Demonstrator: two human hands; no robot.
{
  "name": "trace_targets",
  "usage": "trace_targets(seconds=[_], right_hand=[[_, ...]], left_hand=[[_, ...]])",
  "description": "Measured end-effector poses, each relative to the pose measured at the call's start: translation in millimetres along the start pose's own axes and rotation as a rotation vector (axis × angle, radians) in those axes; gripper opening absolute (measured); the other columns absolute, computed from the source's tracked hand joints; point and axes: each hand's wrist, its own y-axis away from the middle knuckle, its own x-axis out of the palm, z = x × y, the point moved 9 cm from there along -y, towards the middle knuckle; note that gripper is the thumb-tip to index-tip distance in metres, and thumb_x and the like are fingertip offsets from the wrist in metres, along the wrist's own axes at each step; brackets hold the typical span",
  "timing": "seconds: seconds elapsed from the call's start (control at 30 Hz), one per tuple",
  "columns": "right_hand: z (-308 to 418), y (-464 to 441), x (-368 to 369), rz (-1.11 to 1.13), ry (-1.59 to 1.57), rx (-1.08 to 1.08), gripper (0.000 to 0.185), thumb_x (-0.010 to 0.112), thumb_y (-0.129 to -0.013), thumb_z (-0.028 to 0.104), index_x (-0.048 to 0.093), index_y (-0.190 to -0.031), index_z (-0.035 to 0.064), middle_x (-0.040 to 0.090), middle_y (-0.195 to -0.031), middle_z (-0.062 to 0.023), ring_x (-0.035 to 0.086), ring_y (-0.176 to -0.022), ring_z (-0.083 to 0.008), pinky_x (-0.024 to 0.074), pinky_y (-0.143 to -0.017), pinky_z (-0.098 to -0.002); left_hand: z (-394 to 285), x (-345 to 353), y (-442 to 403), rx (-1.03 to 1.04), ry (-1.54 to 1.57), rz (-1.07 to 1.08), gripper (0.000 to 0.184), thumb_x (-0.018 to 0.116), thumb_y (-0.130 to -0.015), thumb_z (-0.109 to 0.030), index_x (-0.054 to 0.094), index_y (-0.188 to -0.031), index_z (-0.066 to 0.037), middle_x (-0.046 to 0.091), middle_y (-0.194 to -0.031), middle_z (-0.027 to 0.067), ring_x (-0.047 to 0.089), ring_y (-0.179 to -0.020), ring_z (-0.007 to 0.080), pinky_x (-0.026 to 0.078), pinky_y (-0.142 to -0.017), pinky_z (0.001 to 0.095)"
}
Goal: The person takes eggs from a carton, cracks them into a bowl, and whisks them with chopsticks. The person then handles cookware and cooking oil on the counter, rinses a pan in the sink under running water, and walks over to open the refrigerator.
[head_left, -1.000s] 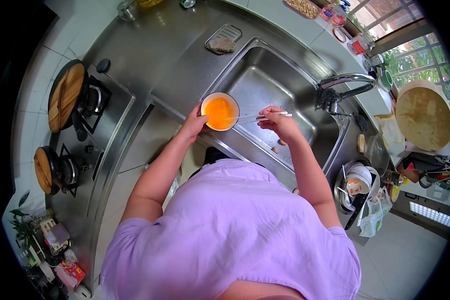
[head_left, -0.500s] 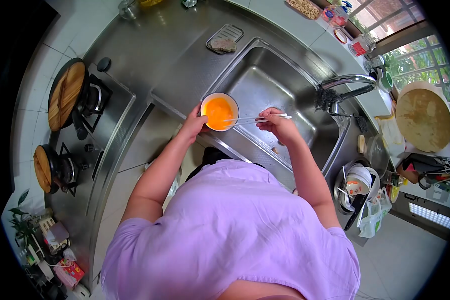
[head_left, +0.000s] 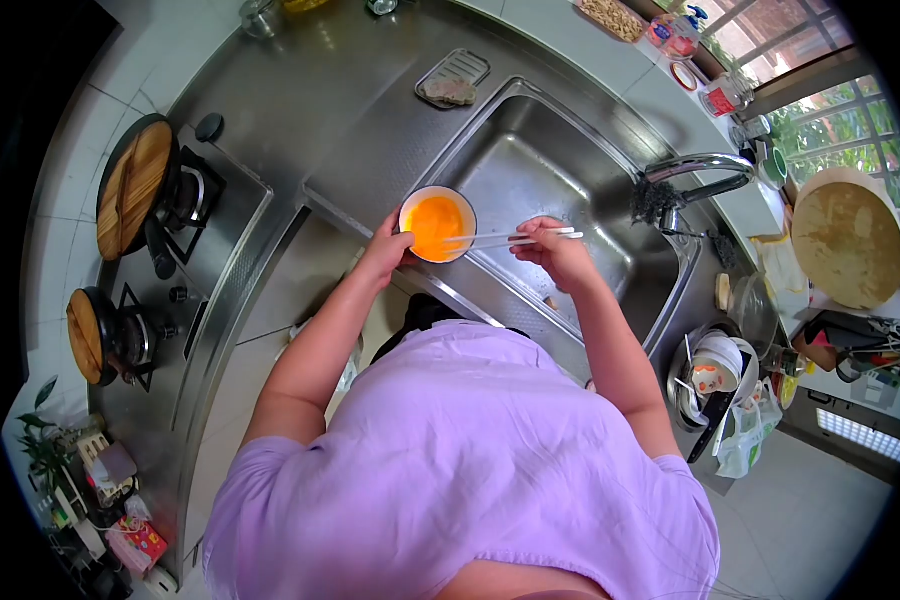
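White inside and dark at the rim, the round bowl [head_left: 464,203] is up at the near-left corner of the rectangular stainless-steel sink [head_left: 530,150], with bright orange liquid [head_left: 432,224] covering its bottom! The bare left hand [head_left: 392,248] has it by the side, left of the sink's near corner, thumb at the rim and grip closed around the wall. Across on the right, the bare right hand [head_left: 555,255] is over the near part of the sink, fingers pinched narrow on two slender, pale chopsticks [head_left: 492,240], and their far ends reach over the rim and into the orange liquid. What a view of the rest, too: beyond the sink's far-left corner sits a small ridged metal tray [head_left: 456,65] with a rough, greyish lump [head_left: 450,92] on it. At the sink's right side arches the shiny chrome faucet [head_left: 705,163], a dark, curly mesh scrubber [head_left: 654,201] just beside it. Well left of the sink, two round wooden lids, the larger one [head_left: 135,190] and the smaller one [head_left: 83,338], top dark pans on the stove. And right of the sink's near-right corner, there's a stack of white bowls [head_left: 718,360], with a pale plastic bag [head_left: 745,440] near it, closer to the person
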Motion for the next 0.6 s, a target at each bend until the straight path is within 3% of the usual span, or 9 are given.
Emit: trace_targets(seconds=[0.03, 0.1, 0.13, 0.2, 0.3, 0.4, 0.47, 0.53, 0.6], right_hand=[[-1, -1, 1, -0.001, 0.0, 0.0, 0.018, 0.053, -0.093, 0.018, 0.058, -0.097, 0.0008, 0.063, -0.095, -0.011, 0.063, -0.087, -0.0206, 0.0522, -0.079, -0.0313], [12, -1, -16, -0.245, 0.108, -0.17, 0.017, 0.053, -0.093, 0.018, 0.057, -0.097, 0.0018, 0.062, -0.097, -0.0119, 0.063, -0.087, -0.0211, 0.0508, -0.08, -0.031], [13, 0, -16, -0.244, 0.107, -0.167, 0.017, 0.053, -0.093, 0.018, 0.057, -0.097, 0.0018, 0.062, -0.097, -0.0119, 0.063, -0.087, -0.0211, 0.0508, -0.08, -0.031], [1, -2, 3, -0.028, 0.123, 0.014, 0.017, 0.053, -0.093, 0.018, 0.057, -0.097, 0.0016, 0.062, -0.096, -0.0124, 0.063, -0.086, -0.0214, 0.0514, -0.078, -0.0316], [9, -3, -8, -0.163, -0.044, -0.133, 0.017, 0.053, -0.093, 0.018, 0.057, -0.096, 0.0016, 0.062, -0.096, -0.0123, 0.063, -0.086, -0.0216, 0.0515, -0.077, -0.0315], [10, -2, -2, -0.128, 0.131, -0.042, 0.017, 0.053, -0.092, 0.018, 0.057, -0.096, 0.0019, 0.062, -0.095, -0.012, 0.063, -0.085, -0.0214, 0.0515, -0.077, -0.031], [5, -6, -5, -0.061, 0.098, -0.029, 0.017, 0.054, -0.092, 0.018, 0.056, -0.098, 0.0021, 0.062, -0.095, -0.0122, 0.063, -0.085, -0.0213, 0.0515, -0.075, -0.0306], [21, -2, -14, -0.147, -0.029, -0.202, 0.019, 0.053, -0.092, 0.018, 0.056, -0.099, 0.0004, 0.062, -0.096, -0.0138, 0.064, -0.084, -0.0212, 0.0526, -0.075, -0.0296], [27, 4, -14, -0.177, 0.045, -0.174, 0.019, 0.053, -0.092, 0.017, 0.056, -0.099, 0.0002, 0.062, -0.095, -0.0137, 0.064, -0.083, -0.0208, 0.0525, -0.075, -0.0298]], left_hand=[[0, 0, -1, 0.0, 0.0, 0.001, 0.071, 0.051, -0.074, -0.004, 0.031, -0.142, -0.014, 0.054, -0.117, 0.007, 0.062, -0.085, 0.0159, 0.054, -0.062, 0.0276], [-1, 1, 0, 0.014, 0.048, 0.02, 0.071, 0.051, -0.074, -0.004, 0.032, -0.142, -0.014, 0.054, -0.117, 0.0074, 0.062, -0.085, 0.0164, 0.054, -0.062, 0.0277], [-1, 0, 1, 0.012, 0.048, 0.018, 0.071, 0.051, -0.074, -0.004, 0.032, -0.142, -0.014, 0.054, -0.117, 0.0074, 0.062, -0.085, 0.0164, 0.054, -0.062, 0.0277], [-1, -1, 1, -0.009, -0.027, 0.011, 0.071, 0.051, -0.074, -0.004, 0.032, -0.142, -0.014, 0.054, -0.118, 0.0074, 0.062, -0.084, 0.0166, 0.053, -0.061, 0.0275], [-2, -2, 2, 0.0, 0.043, -0.001, 0.071, 0.051, -0.074, -0.004, 0.032, -0.141, -0.014, 0.054, -0.118, 0.0076, 0.062, -0.083, 0.017, 0.053, -0.06, 0.0278], [-6, -3, 2, 0.027, 0.007, 0.02, 0.065, 0.05, -0.076, -0.004, 0.034, -0.138, -0.012, 0.055, -0.115, 0.0078, 0.063, -0.091, 0.0188, 0.055, -0.07, 0.0321], [-3, -8, 0, 0.007, 0.016, 0.015, 0.064, 0.05, -0.076, -0.004, 0.034, -0.138, -0.012, 0.055, -0.114, 0.0076, 0.063, -0.092, 0.0187, 0.055, -0.07, 0.0321], [-4, -8, 0, -0.013, 0.03, 0.015, 0.064, 0.05, -0.076, -0.004, 0.035, -0.137, -0.013, 0.055, -0.114, 0.0074, 0.063, -0.092, 0.0186, 0.056, -0.07, 0.0322], [-7, -9, 2, -0.007, 0.113, 0.006, 0.066, 0.05, -0.076, -0.005, 0.034, -0.139, -0.014, 0.055, -0.116, 0.0079, 0.062, -0.087, 0.0188, 0.054, -0.066, 0.0311]])
